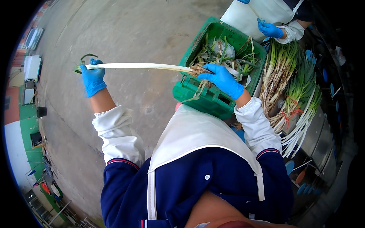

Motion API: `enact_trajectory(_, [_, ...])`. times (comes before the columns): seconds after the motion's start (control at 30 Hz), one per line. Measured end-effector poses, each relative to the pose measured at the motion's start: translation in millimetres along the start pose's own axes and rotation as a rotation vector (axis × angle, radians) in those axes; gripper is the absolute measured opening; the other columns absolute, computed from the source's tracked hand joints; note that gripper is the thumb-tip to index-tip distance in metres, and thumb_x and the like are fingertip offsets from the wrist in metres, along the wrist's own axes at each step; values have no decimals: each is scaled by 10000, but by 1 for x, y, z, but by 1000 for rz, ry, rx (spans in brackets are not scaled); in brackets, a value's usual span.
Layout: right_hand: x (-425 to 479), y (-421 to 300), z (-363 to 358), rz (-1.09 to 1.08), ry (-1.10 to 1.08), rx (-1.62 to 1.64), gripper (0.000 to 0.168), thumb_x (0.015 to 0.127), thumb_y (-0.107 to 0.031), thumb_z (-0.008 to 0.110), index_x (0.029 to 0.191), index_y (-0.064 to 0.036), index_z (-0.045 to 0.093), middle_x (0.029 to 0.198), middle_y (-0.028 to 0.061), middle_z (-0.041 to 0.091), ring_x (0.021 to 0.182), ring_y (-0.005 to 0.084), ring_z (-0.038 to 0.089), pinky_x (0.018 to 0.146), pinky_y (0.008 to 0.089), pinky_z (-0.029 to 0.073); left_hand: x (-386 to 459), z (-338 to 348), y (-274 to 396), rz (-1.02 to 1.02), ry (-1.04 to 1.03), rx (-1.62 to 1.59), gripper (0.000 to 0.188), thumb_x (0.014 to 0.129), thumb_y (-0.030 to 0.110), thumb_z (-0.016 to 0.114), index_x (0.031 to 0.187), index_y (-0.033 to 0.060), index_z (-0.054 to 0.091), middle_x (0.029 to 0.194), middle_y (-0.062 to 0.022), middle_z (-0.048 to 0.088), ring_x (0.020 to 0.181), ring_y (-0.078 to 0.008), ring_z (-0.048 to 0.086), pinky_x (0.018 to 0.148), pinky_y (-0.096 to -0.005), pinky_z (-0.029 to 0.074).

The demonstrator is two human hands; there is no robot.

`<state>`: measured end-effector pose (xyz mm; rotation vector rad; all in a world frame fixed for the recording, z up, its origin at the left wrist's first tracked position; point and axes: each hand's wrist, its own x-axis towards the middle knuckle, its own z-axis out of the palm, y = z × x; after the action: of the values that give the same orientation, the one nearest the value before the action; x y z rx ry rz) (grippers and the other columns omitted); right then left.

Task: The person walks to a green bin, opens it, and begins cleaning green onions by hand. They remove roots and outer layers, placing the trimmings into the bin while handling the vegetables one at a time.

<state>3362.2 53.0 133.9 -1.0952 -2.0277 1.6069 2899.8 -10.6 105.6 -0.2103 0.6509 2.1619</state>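
A long white leek or green onion stalk [145,66] is stretched sideways between my gloved hands. My left hand [94,77], in a blue glove, is closed on its green leaf end. At the other end my right hand [222,78], gloved alike, grips the brown roots and dry outer layers, above the near rim of a green plastic crate [188,52]. Inside the crate lie leaf scraps [242,67] and a clear plastic bag [225,49]. Right of it are unpeeled stalks with brown skins [278,74] and a pile of white, peeled stalks [299,125]. A red tie [291,111] lies around some stalks.
Across the crate stands a co-worker in a white apron [251,17], with a blue-gloved hand [269,29] near the bundles. A metal surface [322,134] and blue round stool seats [289,167] are at right. Grey concrete floor [137,34] spreads to the left.
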Motion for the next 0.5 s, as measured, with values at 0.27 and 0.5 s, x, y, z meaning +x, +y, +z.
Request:
enact_trajectory(0.27, [-11, -5, -5, -5, -134, -381, 257, 831, -246, 592, 859, 9, 607, 627, 112, 497, 573, 161, 472, 563, 302, 394, -11, -24, -123, -213, 266, -104, 265, 941, 218, 352, 834, -11, 430, 546, -10, 280, 430, -117, 256, 401, -244, 284])
enact_trajectory(0.5, [-40, 11, -56, -49, 106, -301, 240, 841, -221, 578, 852, 15, 616, 649, 118, 503, 590, 172, 464, 571, 320, 387, -7, -33, -120, -223, 182, -278, 254, 944, 191, 314, 871, -14, 445, 549, -11, 269, 432, -112, 242, 381, -231, 228])
